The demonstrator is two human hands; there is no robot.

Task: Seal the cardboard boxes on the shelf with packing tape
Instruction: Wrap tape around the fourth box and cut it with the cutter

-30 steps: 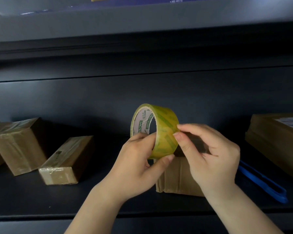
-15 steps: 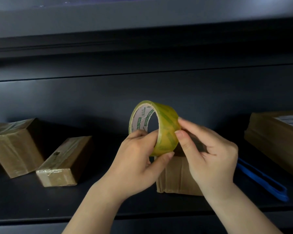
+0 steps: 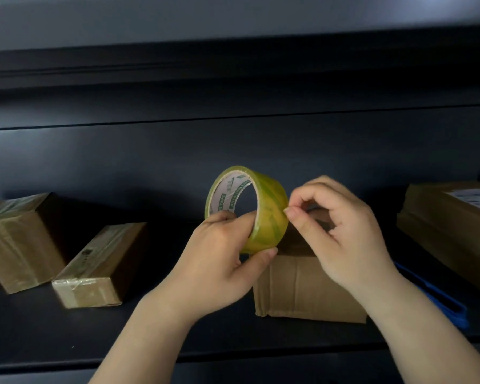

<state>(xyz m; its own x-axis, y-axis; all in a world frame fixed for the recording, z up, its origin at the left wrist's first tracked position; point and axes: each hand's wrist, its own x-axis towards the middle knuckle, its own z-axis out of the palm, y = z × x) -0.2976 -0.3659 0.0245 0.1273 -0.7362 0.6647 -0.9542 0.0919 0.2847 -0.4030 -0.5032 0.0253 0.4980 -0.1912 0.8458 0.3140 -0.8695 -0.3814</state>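
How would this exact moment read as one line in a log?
left hand grips tape roll | right hand picks at roll's edge | unsealed box below

Both forearms were bare all the way up, no sleeves showing. The left hand and right hand wore nothing; short plain fingernails.

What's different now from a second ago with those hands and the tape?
The right hand curled its fingers and now picks with its fingertips at the tape roll edge, where straighter fingers lay before. The left hand still grips the roll. The boxes on the shelf stayed put.
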